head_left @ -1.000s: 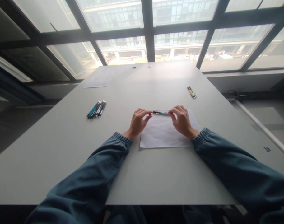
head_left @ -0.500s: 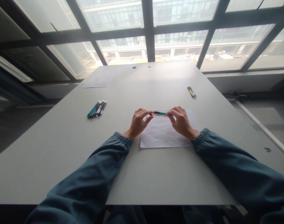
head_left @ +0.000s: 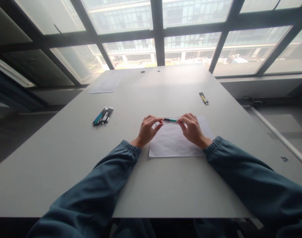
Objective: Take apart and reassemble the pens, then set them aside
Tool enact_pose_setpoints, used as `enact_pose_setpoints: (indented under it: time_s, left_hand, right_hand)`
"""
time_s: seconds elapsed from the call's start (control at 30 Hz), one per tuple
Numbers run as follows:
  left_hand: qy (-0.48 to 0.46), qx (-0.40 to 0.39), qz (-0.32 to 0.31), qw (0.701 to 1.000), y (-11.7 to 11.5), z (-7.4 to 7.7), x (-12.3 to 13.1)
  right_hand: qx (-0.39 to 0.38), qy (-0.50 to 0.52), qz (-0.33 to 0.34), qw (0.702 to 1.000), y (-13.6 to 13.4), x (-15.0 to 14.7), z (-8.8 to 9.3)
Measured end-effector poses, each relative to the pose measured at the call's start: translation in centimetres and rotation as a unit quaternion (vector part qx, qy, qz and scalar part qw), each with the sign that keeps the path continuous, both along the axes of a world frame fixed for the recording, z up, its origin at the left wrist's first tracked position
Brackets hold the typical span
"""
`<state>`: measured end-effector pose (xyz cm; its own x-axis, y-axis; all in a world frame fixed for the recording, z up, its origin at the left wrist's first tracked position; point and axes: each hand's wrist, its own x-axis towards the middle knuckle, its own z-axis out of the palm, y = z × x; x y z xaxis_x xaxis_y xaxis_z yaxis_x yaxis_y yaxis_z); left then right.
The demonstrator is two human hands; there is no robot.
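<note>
Left hand (head_left: 146, 130): grip pinching the pen's left end.
Right hand (head_left: 193, 129): grip pinching its right end.
Pen (head_left: 170, 120): level, held just above the paper sheet (head_left: 174, 143) on the desk (head_left: 66, 158).

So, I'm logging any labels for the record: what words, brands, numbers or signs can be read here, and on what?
None can be read.
Pen held between left hand and right hand: any print too small.
White sheet under the hands: faint marks, illegible.
Far paper: faint lines, too blurred.
Dark mark on the table's right edge: unreadable.
</note>
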<state>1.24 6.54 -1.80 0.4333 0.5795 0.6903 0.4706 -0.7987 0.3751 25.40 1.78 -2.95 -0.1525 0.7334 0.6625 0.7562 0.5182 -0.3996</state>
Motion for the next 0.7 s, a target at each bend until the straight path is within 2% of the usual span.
enact_pose_setpoints:
  time_s: [0.2,0.7]
  left_hand:
    - [0.013,-0.015,-0.004,1.0,-0.07,0.01,0.04]
    - [0.018,-0.016,-0.057,0.998,-0.48,0.26,0.22]
  right_hand:
    - [0.0,-0.01,0.01,1.0,-0.08,-0.1,0.14]
    - [-0.004,-0.035,0.106,0.994,-0.07,-0.12,0.07]
